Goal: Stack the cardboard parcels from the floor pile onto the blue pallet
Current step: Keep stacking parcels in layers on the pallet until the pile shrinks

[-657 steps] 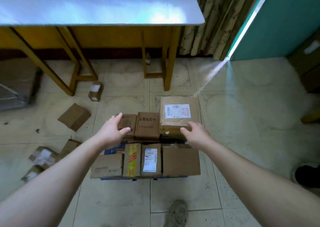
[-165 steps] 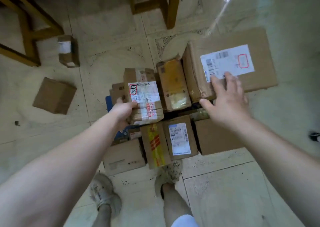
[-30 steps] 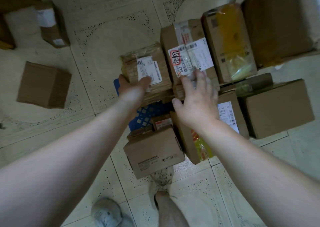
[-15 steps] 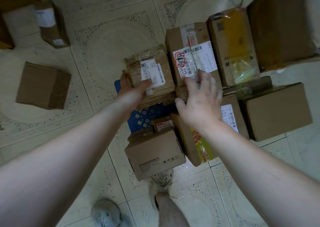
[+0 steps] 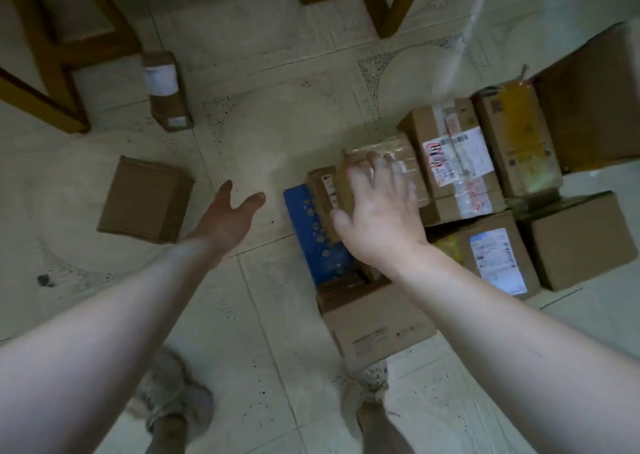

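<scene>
Where both hands gripped before, left hand (image 5: 227,216) now free, open; right hand (image 5: 379,211) flat on taped parcel (image 5: 398,149).

Brown parcels (image 5: 379,325); blue latticed pallet (image 5: 313,235); speckled cream floor (image 5: 263,332)

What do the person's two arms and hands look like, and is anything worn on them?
Both forearms are bare up to the frame edge: no sleeves are in view. The left hand and the right hand have no gloves, and no watch, ring or band shows on either. The right hand is a little blurred.
</scene>
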Action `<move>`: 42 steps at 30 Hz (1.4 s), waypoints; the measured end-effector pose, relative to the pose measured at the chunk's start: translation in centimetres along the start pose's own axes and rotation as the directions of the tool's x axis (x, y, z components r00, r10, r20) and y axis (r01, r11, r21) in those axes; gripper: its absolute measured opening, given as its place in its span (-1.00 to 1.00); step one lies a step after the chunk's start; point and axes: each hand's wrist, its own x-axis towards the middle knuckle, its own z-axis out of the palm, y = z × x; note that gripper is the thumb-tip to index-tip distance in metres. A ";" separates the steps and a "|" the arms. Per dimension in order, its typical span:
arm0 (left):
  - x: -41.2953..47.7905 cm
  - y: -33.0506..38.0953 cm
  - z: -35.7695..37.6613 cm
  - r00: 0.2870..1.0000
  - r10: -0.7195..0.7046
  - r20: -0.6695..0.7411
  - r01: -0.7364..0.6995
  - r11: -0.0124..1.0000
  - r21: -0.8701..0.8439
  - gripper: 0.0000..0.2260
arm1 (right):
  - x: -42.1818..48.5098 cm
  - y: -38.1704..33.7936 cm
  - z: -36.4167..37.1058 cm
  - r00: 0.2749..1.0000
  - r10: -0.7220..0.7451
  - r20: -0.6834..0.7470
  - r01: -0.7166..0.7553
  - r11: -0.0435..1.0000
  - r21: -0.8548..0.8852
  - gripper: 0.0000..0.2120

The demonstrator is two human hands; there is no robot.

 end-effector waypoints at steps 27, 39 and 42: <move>25.8 -22.2 -22.5 0.971 -0.143 -0.191 0.187 0.954 0.236 -0.21 | 22.3 -30.7 32.2 0.830 0.091 0.550 -0.480 0.619 0.622 -0.38; 12.6 -18.1 -23.1 0.992 -0.072 -0.107 0.066 0.996 -0.059 -0.71 | 13.0 -30.3 23.7 0.898 0.095 0.429 -0.419 0.482 0.770 -0.48; 6.4 -13.6 -25.0 0.996 -0.053 -0.079 0.041 0.989 -0.141 -0.74 | 8.1 -30.5 17.0 0.914 0.118 0.388 -0.398 0.441 0.805 -0.52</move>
